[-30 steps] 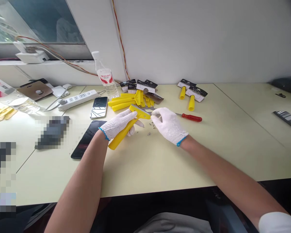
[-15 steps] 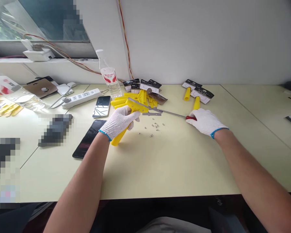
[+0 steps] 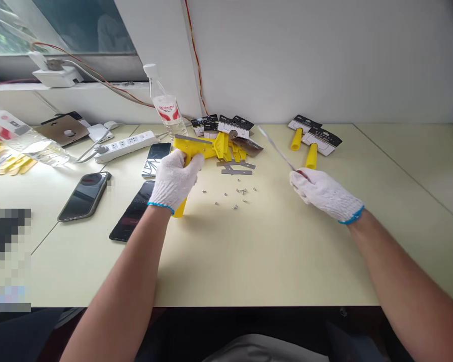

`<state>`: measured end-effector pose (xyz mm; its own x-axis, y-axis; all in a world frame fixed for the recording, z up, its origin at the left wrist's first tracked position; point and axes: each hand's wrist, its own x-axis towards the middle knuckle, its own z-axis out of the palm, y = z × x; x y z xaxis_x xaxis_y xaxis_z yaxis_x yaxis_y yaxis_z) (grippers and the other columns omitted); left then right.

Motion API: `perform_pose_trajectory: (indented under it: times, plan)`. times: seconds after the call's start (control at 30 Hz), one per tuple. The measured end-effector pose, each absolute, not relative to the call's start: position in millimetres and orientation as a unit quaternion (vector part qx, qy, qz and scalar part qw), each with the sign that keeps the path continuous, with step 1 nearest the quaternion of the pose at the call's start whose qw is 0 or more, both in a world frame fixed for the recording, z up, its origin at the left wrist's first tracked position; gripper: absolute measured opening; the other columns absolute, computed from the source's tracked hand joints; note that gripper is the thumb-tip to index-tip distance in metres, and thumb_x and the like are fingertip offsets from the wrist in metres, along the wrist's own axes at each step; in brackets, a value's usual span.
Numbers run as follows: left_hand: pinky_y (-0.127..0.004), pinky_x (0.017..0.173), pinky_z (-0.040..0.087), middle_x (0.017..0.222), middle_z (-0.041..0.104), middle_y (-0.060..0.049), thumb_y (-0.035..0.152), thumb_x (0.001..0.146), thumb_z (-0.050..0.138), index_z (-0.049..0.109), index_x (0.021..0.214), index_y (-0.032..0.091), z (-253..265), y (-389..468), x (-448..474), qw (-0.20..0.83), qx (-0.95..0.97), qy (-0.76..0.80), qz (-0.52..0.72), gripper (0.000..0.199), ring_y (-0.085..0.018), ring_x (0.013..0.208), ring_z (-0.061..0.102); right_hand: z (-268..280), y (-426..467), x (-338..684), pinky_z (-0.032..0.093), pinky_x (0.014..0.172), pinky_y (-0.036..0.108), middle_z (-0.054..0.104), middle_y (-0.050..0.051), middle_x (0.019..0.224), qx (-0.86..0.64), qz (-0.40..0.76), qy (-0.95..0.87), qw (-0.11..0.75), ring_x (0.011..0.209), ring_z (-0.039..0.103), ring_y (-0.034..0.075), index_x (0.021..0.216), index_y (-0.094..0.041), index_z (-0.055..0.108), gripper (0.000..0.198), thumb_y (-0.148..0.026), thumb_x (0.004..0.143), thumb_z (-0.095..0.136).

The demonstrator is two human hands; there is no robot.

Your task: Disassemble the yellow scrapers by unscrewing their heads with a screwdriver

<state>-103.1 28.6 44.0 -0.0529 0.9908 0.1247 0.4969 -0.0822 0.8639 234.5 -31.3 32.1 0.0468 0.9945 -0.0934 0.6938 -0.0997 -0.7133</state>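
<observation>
My left hand (image 3: pixel 174 178), in a white knit glove, is closed round the handle of a yellow scraper (image 3: pixel 192 147). A thin metal blade lies along the top of its head, and the handle's end shows below my palm. In my gloved right hand (image 3: pixel 322 193) is a screwdriver (image 3: pixel 278 150) with a red handle. Its long shaft points up and to the left, apart from the scraper. Between the hands, several small screws (image 3: pixel 243 191) are scattered on the table. Flat metal blades (image 3: pixel 236 172) lie behind them, beside a pile of yellow scraper parts (image 3: pixel 222 146).
Yellow handles (image 3: pixel 311 156) with black-and-white cards (image 3: pixel 322 140) lie at the back right. A water bottle (image 3: pixel 168 109) stands by the wall. Phones (image 3: pixel 86 195) and a power strip (image 3: pixel 126 146) are on the left. Another bottle (image 3: pixel 26 138) lies farther left.
My left hand has shifted the scraper left and turned its head. The screwdriver has come away from it, its tip swinging upward, and another screw now shows on the table.
</observation>
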Motion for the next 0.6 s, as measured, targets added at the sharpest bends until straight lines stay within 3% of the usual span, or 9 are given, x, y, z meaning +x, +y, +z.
perform_pose_trajectory:
  times: [0.07,0.17,0.37,0.6]
  plan:
    - [-0.032,0.063,0.045,0.055,0.058,0.001,0.037,0.092,0.063,0.055,0.075,0.022,46,28,-104,0.336,0.608,0.600,0.397,0.025,-0.016,0.057,0.055,33,-35,226,0.037,0.054,0.029,0.048,-0.001,0.069,-0.627,0.379,-0.625,0.269,0.057,0.042,0.013,0.081,-0.023,0.051,0.042,-0.056,0.106,0.044]
    - [-0.033,0.064,0.048,0.054,0.059,0.001,0.037,0.091,0.064,0.056,0.073,0.021,44,28,-102,0.368,0.609,0.590,0.381,0.025,-0.016,0.055,0.056,34,-41,217,0.040,0.056,0.029,0.051,-0.002,0.066,-0.621,0.407,-0.619,0.255,0.054,0.047,0.013,0.079,-0.023,0.048,0.042,-0.053,0.107,0.043]
    - [-0.032,0.062,0.048,0.053,0.057,0.001,0.033,0.090,0.063,0.053,0.074,0.021,40,28,-97,0.387,0.602,0.592,0.370,0.023,-0.014,0.053,0.055,29,-46,203,0.032,0.054,0.030,0.047,-0.003,0.065,-0.644,0.260,-0.691,0.201,0.056,0.044,0.013,0.078,-0.023,0.047,0.041,-0.053,0.107,0.046]
    - [-0.028,0.056,0.050,0.052,0.058,0.001,0.035,0.085,0.064,0.055,0.070,0.021,40,26,-93,0.362,0.611,0.602,0.365,0.022,-0.015,0.053,0.057,22,-50,196,0.025,0.052,0.030,0.040,-0.005,0.061,-0.628,0.242,-0.716,0.186,0.054,0.036,0.012,0.076,-0.022,0.041,0.044,-0.053,0.108,0.045]
